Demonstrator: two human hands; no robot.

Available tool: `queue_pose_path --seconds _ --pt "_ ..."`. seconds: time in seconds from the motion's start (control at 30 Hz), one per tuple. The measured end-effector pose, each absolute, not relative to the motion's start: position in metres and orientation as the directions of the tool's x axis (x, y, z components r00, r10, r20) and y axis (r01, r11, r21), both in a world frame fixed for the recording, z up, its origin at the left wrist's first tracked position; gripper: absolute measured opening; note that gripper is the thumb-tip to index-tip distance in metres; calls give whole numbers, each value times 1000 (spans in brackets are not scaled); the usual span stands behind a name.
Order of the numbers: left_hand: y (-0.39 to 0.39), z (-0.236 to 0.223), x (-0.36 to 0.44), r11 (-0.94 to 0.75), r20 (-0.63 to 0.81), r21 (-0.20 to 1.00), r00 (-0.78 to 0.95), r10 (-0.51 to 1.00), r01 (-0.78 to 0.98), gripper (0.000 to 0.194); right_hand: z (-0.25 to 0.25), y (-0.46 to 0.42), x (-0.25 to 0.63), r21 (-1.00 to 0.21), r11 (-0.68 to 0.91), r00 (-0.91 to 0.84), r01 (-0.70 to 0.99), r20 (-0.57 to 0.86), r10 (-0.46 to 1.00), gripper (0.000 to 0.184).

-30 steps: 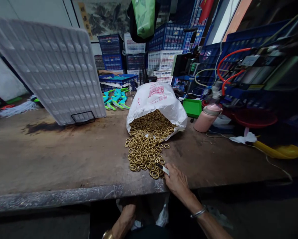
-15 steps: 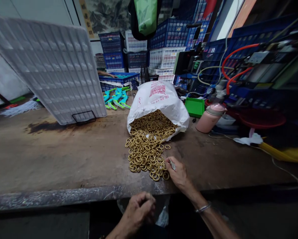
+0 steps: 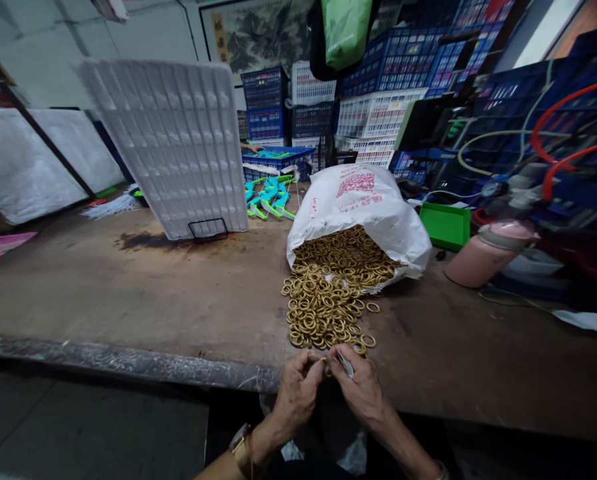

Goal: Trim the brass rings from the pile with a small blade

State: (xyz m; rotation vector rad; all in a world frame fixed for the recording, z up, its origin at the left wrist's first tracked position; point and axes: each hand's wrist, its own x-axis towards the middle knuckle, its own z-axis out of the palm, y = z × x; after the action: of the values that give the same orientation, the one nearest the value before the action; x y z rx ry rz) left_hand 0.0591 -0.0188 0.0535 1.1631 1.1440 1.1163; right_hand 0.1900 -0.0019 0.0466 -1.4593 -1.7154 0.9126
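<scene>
Dim, cool light is washing over the workbench [image 3: 193, 293]; the printed white sack [image 3: 356, 200] is standing out pale, the gold-coloured rings [image 3: 321, 310] are glinting dully, shadow is swallowing the floor [image 3: 103, 420], and the pink bottle [image 3: 483, 259] is blurring near the stretched, dark right edge.

You can pass over the bare brown tabletop [image 3: 188, 300] at left-centre of the frame, below the standing white ribbed plastic panel [image 3: 178, 153]. Mid-frame, heaped gold-coloured rings [image 3: 323, 310] and a bulging white plastic sack [image 3: 361, 207] block you; right of them stands a pink cylindrical bottle [image 3: 483, 260].
</scene>
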Motion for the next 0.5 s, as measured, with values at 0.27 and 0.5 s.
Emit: queue_pose_path --seconds 0.27,0.5 --pt "-21 55 49 -89 81 993 95 992 83 20 43 -4 178 -942 -246 -144 229 -282 948 39" --pt "-28 58 45 249 -220 956 179 959 -155 24 45 -1 175 -952 -170 -92 256 -199 976 23"
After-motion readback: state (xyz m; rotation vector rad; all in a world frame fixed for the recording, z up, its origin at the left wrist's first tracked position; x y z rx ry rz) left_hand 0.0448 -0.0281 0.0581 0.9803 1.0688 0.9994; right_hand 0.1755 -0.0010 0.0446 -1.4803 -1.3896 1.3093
